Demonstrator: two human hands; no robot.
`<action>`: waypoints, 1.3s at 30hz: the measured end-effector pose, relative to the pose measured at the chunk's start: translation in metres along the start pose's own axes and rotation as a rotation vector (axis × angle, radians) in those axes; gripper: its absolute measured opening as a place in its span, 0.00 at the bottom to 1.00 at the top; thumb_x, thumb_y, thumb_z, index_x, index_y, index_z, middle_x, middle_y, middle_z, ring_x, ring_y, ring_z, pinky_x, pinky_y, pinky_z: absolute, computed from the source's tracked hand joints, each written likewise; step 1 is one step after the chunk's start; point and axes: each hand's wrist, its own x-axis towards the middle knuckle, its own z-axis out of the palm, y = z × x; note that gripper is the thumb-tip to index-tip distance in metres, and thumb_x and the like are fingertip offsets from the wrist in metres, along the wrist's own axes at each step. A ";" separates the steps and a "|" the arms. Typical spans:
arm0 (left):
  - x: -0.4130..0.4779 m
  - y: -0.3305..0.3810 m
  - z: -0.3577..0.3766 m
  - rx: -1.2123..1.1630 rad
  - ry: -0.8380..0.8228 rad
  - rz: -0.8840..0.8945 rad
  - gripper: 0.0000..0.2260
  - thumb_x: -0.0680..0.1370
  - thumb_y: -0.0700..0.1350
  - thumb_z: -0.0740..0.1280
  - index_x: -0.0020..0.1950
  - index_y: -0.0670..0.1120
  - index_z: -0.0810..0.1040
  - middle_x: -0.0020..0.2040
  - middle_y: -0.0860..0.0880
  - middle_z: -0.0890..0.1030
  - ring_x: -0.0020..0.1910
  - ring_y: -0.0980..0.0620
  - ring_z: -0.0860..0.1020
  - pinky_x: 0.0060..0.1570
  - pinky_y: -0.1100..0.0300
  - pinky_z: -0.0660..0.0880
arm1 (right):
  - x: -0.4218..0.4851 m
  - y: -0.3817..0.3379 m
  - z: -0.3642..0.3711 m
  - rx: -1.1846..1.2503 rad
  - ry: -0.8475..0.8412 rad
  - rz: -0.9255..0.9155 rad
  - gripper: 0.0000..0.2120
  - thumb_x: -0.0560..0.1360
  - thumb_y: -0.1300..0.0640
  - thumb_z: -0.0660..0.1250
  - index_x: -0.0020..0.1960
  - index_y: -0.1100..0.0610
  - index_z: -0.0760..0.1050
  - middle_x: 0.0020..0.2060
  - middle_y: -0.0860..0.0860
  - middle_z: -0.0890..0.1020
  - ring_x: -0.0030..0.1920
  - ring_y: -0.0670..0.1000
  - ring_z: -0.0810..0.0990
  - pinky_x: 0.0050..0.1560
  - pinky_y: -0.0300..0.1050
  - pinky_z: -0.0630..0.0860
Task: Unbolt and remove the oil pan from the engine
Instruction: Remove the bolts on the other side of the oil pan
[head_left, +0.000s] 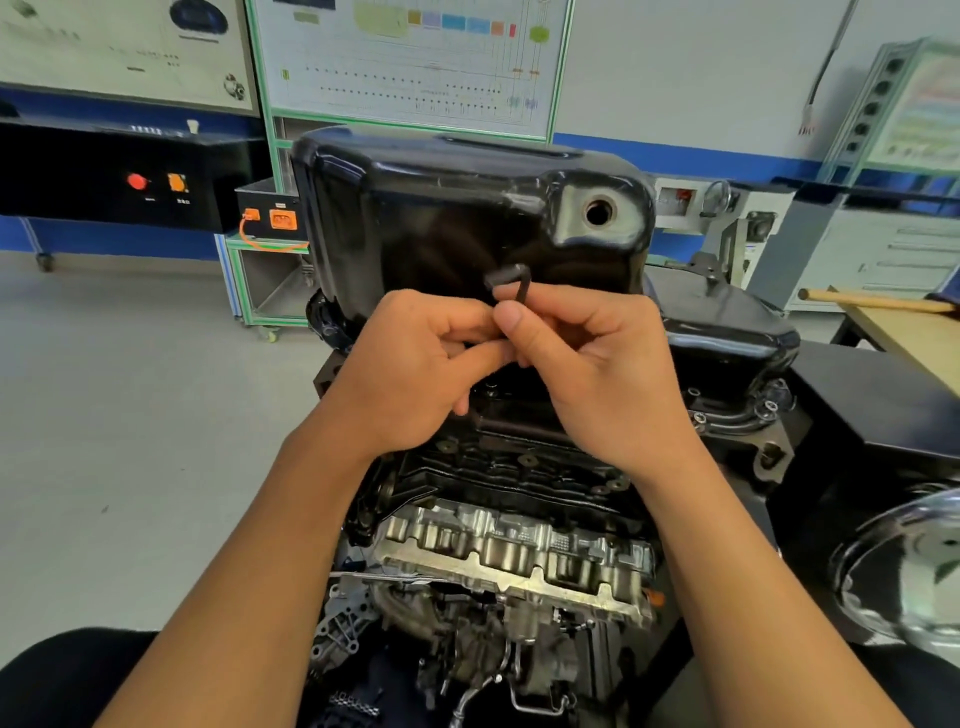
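Note:
The glossy black oil pan (447, 208) sits on top of the upturned engine (519, 551), its drain hole (598, 212) open at the upper right. In front of the pan's near wall, my left hand (415, 364) and my right hand (597, 374) meet. Between their fingertips stands a black L-shaped hex key (511, 280), its bent end sticking up. The key's lower shaft is hidden by my fingers. Several bolt holes show along the engine's dark flange (524, 460) under my hands.
A shiny metal bowl (904, 566) rests on the black stand at the right. A wooden bench with a stick (878, 300) lies at the far right. Training boards and a black console (130, 176) line the back wall; grey floor spreads to the left.

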 end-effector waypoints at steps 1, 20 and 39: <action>0.000 0.001 0.001 -0.002 0.029 0.010 0.04 0.77 0.41 0.72 0.47 0.49 0.85 0.28 0.58 0.81 0.21 0.54 0.75 0.26 0.64 0.74 | -0.001 0.000 -0.001 0.020 0.035 0.005 0.08 0.77 0.61 0.72 0.48 0.47 0.84 0.35 0.54 0.85 0.34 0.57 0.83 0.36 0.52 0.79; -0.002 0.004 -0.001 0.044 0.091 0.008 0.02 0.75 0.43 0.73 0.43 0.48 0.82 0.29 0.55 0.82 0.25 0.50 0.78 0.28 0.56 0.77 | -0.003 0.003 0.000 -0.057 0.044 0.014 0.06 0.75 0.60 0.74 0.51 0.56 0.84 0.35 0.52 0.82 0.32 0.49 0.77 0.34 0.42 0.75; -0.003 0.004 -0.004 0.025 0.056 0.010 0.09 0.77 0.39 0.71 0.51 0.54 0.83 0.40 0.59 0.85 0.30 0.51 0.82 0.36 0.60 0.81 | -0.001 0.000 -0.004 -0.213 -0.025 -0.042 0.06 0.79 0.60 0.69 0.46 0.60 0.83 0.34 0.54 0.81 0.34 0.52 0.77 0.36 0.48 0.76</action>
